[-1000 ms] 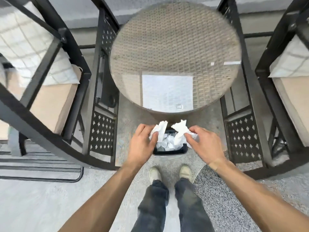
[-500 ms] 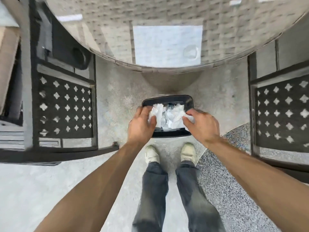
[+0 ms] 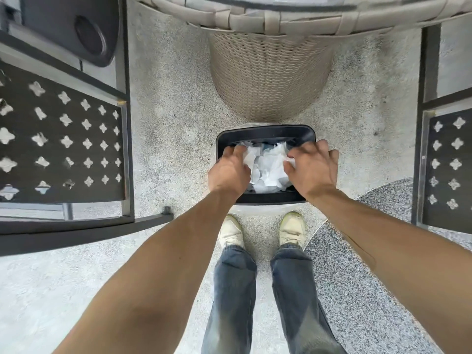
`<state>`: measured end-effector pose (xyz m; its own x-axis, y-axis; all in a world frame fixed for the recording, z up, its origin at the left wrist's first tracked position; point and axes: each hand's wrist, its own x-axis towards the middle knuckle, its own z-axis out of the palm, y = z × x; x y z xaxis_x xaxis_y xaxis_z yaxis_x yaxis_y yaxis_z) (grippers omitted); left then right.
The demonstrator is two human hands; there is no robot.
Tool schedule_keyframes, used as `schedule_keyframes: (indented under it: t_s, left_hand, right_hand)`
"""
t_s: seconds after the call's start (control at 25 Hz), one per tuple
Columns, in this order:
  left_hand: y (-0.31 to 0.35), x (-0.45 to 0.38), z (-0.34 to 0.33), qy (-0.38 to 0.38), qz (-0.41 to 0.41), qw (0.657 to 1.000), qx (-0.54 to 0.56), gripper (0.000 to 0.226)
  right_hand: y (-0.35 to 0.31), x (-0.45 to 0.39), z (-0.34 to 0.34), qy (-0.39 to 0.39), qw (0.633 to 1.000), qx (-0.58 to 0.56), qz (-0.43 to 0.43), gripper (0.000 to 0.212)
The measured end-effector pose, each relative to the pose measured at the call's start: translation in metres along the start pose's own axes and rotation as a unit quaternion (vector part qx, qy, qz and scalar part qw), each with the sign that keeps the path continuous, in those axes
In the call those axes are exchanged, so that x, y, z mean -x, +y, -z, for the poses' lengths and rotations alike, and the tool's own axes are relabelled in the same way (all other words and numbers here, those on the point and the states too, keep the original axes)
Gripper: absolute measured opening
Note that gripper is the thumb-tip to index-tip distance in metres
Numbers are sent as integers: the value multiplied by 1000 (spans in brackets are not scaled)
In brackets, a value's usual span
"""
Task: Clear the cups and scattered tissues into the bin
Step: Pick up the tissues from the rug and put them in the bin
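A black rectangular bin (image 3: 265, 130) stands on the floor just ahead of my feet, filled with crumpled white tissues (image 3: 268, 169). My left hand (image 3: 228, 172) is down at the bin's left side, its fingers curled on a tissue at the edge of the pile. At the right side, my right hand (image 3: 313, 167) reaches over the rim, with a scrap of tissue pinched between thumb and forefinger and the other fingers spread and blurred. No cup can be made out in the bin.
The wicker table base (image 3: 270, 77) stands right behind the bin, under the table's woven rim (image 3: 281, 21). Black metal chair frames with perforated panels flank the spot, one left (image 3: 61, 144) and one right (image 3: 449, 159). My shoes (image 3: 231, 231) touch the bin's near side.
My head has dropped closer to the floor. Both hands carried the tissues from above the bin down into its opening, onto the pile.
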<state>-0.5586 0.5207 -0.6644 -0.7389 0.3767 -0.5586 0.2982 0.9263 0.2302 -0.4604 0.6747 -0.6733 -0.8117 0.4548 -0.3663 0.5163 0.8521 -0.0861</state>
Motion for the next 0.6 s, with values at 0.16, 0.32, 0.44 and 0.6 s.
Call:
schedule_keyframes:
  t_s: [0.16,0.32,0.44,0.6]
  left_hand:
    - [1,-5,0,-3,-1,1000,-8,46]
    - [-1,5,11,-4,-8,1000,-10,45]
    - [1,19,34,16,-13,1000,12,41]
    - [4,56,79,50,-57,996,52,37]
  right_hand:
    - [0,-2,0,-9,1000,8,8,27]
    - [-1,0,14,-25,999,-29,6,30]
    - [-1,8,37,-24,998,-50,11,34]
    - [-5,28,88,18,993,-99,55,32]
